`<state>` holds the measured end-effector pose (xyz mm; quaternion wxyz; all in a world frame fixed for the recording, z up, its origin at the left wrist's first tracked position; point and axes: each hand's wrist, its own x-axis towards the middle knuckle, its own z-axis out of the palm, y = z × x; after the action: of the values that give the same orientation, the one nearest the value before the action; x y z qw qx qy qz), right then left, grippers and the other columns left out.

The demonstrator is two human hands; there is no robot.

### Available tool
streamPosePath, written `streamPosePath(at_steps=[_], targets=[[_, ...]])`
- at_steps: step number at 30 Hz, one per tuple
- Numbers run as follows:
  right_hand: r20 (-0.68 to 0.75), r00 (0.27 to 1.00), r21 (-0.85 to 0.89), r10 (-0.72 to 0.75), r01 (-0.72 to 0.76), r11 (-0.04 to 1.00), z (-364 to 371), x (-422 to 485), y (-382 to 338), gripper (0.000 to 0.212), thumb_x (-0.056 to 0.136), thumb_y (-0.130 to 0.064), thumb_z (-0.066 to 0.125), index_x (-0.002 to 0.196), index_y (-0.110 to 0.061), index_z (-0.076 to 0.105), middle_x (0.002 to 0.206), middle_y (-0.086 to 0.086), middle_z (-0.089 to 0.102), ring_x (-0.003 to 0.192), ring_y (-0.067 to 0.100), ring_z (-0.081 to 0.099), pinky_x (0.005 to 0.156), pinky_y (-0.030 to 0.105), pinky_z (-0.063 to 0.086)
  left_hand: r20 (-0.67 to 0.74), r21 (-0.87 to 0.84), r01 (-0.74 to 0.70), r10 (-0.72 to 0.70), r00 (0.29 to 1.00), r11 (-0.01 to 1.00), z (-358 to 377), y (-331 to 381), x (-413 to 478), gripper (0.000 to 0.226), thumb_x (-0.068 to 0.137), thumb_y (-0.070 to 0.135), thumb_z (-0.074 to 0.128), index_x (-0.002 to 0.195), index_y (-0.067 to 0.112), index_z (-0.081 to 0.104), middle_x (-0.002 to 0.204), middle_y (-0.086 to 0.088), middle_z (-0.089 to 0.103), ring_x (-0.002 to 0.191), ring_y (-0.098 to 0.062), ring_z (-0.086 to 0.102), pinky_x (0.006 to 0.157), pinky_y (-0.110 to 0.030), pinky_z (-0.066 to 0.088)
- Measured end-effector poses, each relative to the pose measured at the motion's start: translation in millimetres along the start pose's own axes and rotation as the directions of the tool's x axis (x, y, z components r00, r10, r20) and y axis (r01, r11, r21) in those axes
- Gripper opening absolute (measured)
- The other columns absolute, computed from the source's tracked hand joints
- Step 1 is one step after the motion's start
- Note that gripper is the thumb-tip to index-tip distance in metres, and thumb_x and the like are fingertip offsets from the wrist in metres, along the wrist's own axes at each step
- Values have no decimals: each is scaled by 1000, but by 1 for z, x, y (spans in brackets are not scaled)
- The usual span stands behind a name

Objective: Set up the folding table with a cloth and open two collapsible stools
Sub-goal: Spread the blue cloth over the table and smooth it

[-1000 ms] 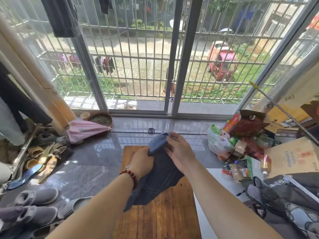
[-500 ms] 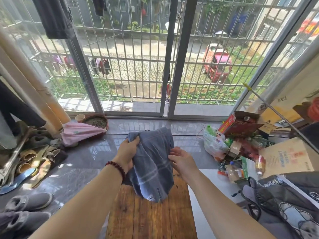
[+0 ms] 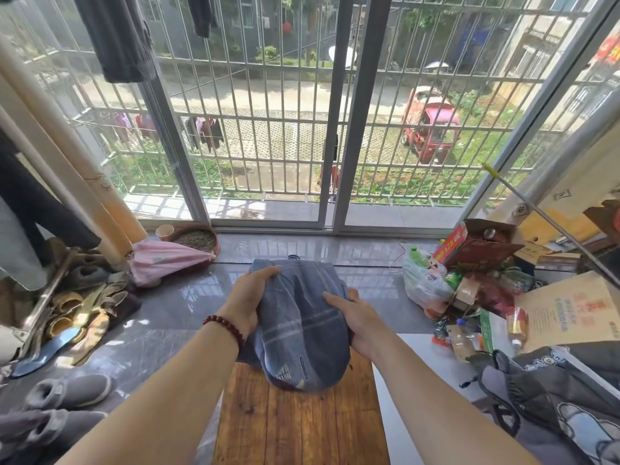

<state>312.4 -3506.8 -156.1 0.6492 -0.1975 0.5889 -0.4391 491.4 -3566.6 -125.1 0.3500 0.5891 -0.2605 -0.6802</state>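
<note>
Blue plaid cloth (image 3: 302,327) unspread above wooden folding table (image 3: 302,427); your left hand (image 3: 250,300), right hand (image 3: 360,322) gripped it; stools unseen, likely pending.

Print on red box (image 3: 451,242) and cardboard sheet (image 3: 567,318), none legible

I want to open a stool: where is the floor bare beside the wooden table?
Bare grey tiled floor lies left of the brown plank table, bordered by the pile of insoles and the pink fabric bundle. Right side is crowded with bags and boxes.
</note>
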Motion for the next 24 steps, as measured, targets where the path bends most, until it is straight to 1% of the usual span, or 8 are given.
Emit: streamPosePath(at_steps=[4,8,11,14,16,19,22,24], targets=[[34,998,97,61,-64,993,7,5,-10,23,85,-25,68,100,-8,70,99,13,73,99,30,67,92,43,52,52,30,-3,1,999,1000,1,4,-5,15,79,13,67,90,5,65,78,-13,66,60,-23,63,54,-30,52],[27,996,240,85,-89,967,10,9,-14,22,92,-27,60,92,-8,70,85,11,74,82,25,69,69,34,53,-2,206,-111,114,994,972,2,4,1,46,78,22,72,117,3,56,102,-16,66,81,-26,65,66,-34,54],[-29,996,317,83,-70,946,12,14,-14,30,93,-31,57,101,-4,67,98,16,71,89,28,67,68,34,54,-14,427,-173,197,980,888,3,2,-2,80,76,26,75,141,9,34,129,-10,53,110,-28,58,92,-37,49],[-27,996,437,84,-64,897,13,21,-13,37,95,-32,53,118,-5,61,118,18,65,101,30,64,66,34,57,31,574,-284,326,945,768,5,1,-9,58,82,23,70,134,17,46,127,-1,50,112,-18,50,90,-26,41],[22,995,485,96,-95,869,13,22,-14,41,99,-34,44,124,-5,57,124,18,62,110,31,60,74,38,54,104,621,-355,375,921,699,6,1,-12,33,86,31,65,118,28,58,115,8,55,111,-13,52,98,-29,40],[41,994,520,100,-107,847,14,25,-14,43,97,-34,46,129,-6,52,126,20,60,112,37,59,74,45,55,155,563,-421,409,899,711,10,3,-14,15,89,43,56,100,35,63,108,9,66,103,-9,60,98,-34,44],[14,996,578,83,-76,812,14,29,-16,43,96,-28,49,133,-5,45,126,23,58,111,41,60,72,50,55,228,400,-444,382,896,802,12,4,-19,37,85,50,58,114,27,62,117,1,65,106,-9,60,93,-27,46],[-22,997,579,75,-48,814,17,29,-18,39,98,-22,46,131,-2,45,124,25,58,108,40,61,68,47,56,324,348,-492,390,862,798,8,1,-22,55,74,46,74,124,34,54,123,8,58,111,-6,56,90,-19,47]])
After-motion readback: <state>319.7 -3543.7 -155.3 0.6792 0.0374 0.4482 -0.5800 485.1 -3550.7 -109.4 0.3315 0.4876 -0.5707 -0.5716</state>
